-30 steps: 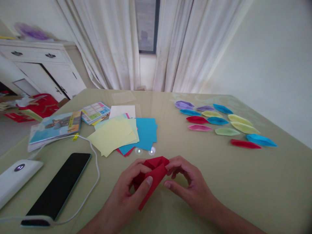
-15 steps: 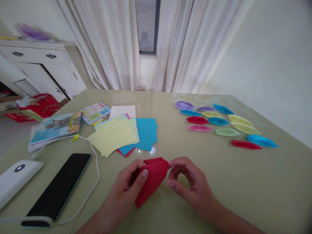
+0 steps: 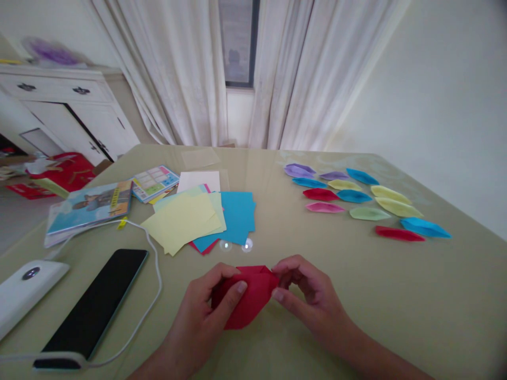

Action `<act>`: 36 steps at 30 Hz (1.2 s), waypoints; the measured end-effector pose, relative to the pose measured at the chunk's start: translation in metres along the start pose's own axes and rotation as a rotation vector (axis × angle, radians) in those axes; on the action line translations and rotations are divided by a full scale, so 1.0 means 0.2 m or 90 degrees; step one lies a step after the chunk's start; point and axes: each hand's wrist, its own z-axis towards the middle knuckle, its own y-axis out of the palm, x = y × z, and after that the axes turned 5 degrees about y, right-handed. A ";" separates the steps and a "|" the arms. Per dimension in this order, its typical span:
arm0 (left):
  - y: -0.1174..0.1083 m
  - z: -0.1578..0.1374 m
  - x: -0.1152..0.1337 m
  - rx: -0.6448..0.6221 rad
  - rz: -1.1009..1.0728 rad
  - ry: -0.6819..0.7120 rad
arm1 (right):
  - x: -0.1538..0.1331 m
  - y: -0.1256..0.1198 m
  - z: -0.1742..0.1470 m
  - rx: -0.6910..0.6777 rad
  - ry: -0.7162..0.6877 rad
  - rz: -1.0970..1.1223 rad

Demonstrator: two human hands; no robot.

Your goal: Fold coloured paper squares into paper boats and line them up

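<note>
A folded piece of red paper is held just above the table near its front edge. My left hand grips its left side, with the thumb flat on the near face and the fingers behind it. At the paper's right corner, the thumb and fingers of my right hand pinch the tip. Farther right, several folded paper boats in purple, blue, yellow, pink, green and red lie in loose rows. A red paper boat is among the nearest of these.
Flat sheets of yellow paper and blue paper overlap beyond my hands. Books lie at the left. A phone, a white device and a looping white cable occupy the near left of the table.
The red paper has turned and tilted lower, its bottom point swinging up and left. My right thumb and fingers have closed on its right corner.
</note>
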 end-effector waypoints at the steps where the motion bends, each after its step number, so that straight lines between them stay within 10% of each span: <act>1: 0.00 0.00 0.00 -0.004 0.010 0.008 | 0.00 0.00 0.00 -0.001 0.009 0.012; 9: 0.03 -0.01 -0.05 0.080 -0.007 0.033 | 0.02 0.00 0.01 -0.020 0.094 0.126; 20: 0.00 0.01 -0.03 -0.097 -0.038 0.124 | 0.02 -0.01 0.04 0.037 0.057 0.144; 36: 0.01 0.01 -0.05 -0.072 0.075 0.171 | 0.04 0.01 0.03 -0.002 0.007 0.176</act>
